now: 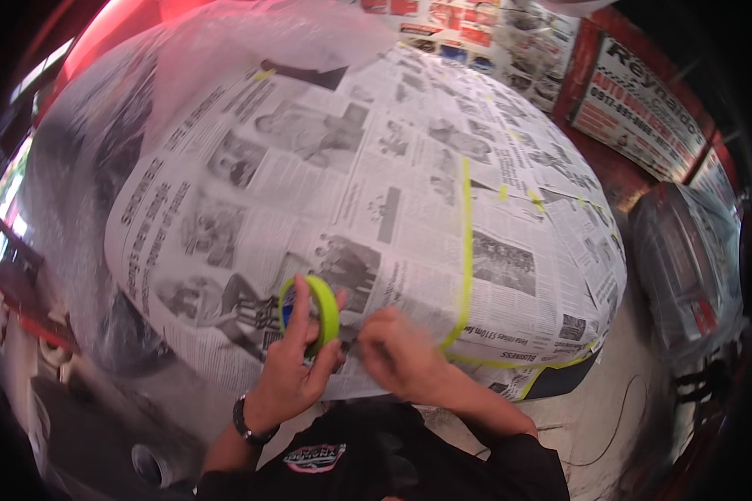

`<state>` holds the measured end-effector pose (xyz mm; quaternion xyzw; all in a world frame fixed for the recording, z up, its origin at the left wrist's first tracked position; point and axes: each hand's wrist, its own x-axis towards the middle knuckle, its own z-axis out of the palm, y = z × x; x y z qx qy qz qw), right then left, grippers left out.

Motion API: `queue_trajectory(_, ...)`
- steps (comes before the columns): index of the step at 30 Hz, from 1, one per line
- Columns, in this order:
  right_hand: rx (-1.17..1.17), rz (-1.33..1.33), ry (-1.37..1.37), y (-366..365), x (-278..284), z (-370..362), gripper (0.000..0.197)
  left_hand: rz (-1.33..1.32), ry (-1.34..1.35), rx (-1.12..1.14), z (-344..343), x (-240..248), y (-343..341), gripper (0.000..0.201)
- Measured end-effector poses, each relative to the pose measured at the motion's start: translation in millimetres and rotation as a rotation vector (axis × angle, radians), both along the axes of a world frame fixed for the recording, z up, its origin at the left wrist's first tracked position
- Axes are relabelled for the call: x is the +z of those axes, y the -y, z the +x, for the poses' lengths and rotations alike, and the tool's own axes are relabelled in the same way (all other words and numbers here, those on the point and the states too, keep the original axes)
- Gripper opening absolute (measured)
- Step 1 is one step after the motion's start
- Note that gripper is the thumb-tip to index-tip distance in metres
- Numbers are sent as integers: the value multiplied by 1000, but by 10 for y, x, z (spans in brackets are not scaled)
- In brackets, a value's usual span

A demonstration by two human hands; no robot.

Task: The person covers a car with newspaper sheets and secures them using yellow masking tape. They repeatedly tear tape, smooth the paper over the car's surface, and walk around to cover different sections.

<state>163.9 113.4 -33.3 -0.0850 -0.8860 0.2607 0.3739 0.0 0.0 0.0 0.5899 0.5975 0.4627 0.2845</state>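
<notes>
My left hand (pixel 295 367) holds a roll of yellow-green masking tape (pixel 327 315) upright, with fingers passed through its ring and a blue patch showing inside the core. Just right of it, my right hand (pixel 401 355) is blurred, its fingers curled in toward the palm; whatever they pinch is too smeared to make out. Both hands are over the near edge of a large rounded shape, apparently a car body, covered with newspaper sheets (pixel 309 200). A strip of yellow-green tape (pixel 466 242) runs along a seam between sheets, and more tape follows the lower right edge.
Clear plastic sheeting (pixel 83 184) drapes the left and far side. A plastic-wrapped car part (pixel 685 267) stands at the right. Behind it, a printed sign (pixel 639 104) hangs on a red wall. A thin cable (pixel 622 422) lies on the floor at lower right.
</notes>
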Motion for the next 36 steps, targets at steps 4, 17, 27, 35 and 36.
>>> queue_trajectory(4,25,-166,-189,40,301,-249,35,85,-104,-48,-108,100,7,91)
queue_trajectory(17,27,-120,-174,-11,190,-229,23,176,-167,-30,-50,-118,-83,91)
queue_trajectory(27,9,256,-43,-192,122,-248,32,12,-24,-37,-122,33,-116,89)
queue_trajectory(35,96,-9,-184,-255,309,-253,23,16,-10,-23,-101,124,-84,79)
queue_trajectory(36,93,-62,-188,-307,336,-245,22,1,-7,-34,-118,92,-69,68)
